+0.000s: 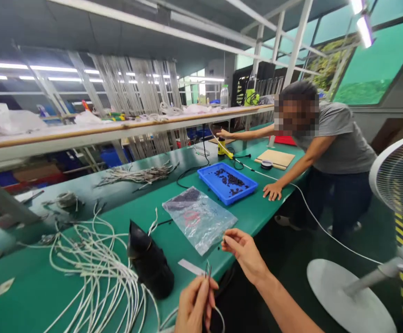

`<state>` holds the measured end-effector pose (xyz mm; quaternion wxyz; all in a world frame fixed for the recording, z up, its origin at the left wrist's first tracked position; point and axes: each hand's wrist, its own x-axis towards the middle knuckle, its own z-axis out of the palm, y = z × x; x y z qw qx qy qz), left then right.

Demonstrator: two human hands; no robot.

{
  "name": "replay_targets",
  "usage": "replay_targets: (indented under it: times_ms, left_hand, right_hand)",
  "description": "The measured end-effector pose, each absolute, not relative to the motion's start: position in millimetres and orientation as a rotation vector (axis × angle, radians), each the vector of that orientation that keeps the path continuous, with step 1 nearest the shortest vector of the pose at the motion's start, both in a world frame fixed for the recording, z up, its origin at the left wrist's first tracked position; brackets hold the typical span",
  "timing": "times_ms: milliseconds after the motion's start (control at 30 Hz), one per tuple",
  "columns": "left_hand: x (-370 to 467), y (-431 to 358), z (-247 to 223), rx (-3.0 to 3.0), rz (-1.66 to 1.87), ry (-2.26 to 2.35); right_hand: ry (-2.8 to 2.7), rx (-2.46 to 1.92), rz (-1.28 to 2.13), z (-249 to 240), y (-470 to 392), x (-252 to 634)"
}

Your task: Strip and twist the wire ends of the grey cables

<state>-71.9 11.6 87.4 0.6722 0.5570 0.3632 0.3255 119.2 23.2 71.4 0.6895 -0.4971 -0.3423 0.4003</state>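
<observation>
My left hand (196, 300) is closed around a white cable (218, 317), with its thin split wire ends (208, 269) sticking up above the fingertips. To its right, my right hand (243, 252) pinches thumb and forefinger together. Whatever is between those fingertips is too small to make out. Just beyond the right fingertips lies a clear plastic bag (201, 222) with dark small pieces at its far end. A white strip (190, 267) rests on the green table near the left hand. Left of the hands stands a black cylindrical object (151, 263) with a slanted top.
White cables (104, 273) spread over the green table (222, 182) at left; another bundle (139, 174) lies farther back. A blue tray (227, 200) holds small dark pieces. A co-worker (340, 134) leans over the table's right side, near a yellow tool (225, 150). A fan (352, 296) stands right.
</observation>
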Motion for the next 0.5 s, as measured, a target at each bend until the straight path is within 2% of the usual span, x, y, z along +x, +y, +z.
replay_targets:
  times_ms: [233,500]
  left_hand:
    - [-65,6,105,1.383,0.93,0.888]
    - [-72,-4,104,1.398,0.937,0.994]
  right_hand:
    - [-0.492,-0.858,1.125,94,1,99]
    - [-0.481,-0.777,1.229,100,-12,83]
